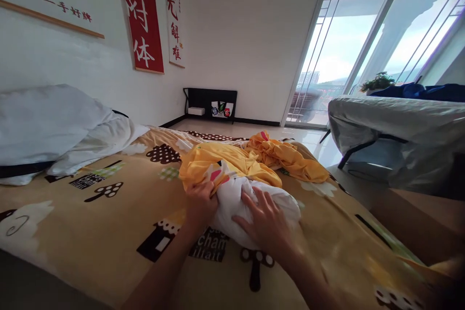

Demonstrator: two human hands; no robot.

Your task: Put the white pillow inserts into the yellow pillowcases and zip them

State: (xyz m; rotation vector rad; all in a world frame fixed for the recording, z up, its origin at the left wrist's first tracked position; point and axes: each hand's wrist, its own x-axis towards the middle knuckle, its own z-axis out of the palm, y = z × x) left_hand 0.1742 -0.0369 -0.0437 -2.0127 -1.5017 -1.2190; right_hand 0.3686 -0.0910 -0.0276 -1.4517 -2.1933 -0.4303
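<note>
White bundle (234,208) sits on the bed (109,223), yellow cover (225,156) bunched against its far side. Left hand (201,202) has a grip on the cover, right hand (267,215) is spread wide on the white stuff.

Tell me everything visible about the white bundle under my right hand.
The white bundle looks like soft, puffy, rumpled fabric, plain where visible. It lies on the patterned bedding, its far side meeting the yellow cloth; whether it's inside is unclear. Your right hand rests spread on top; your left hand grips the cloth beside it.
</note>
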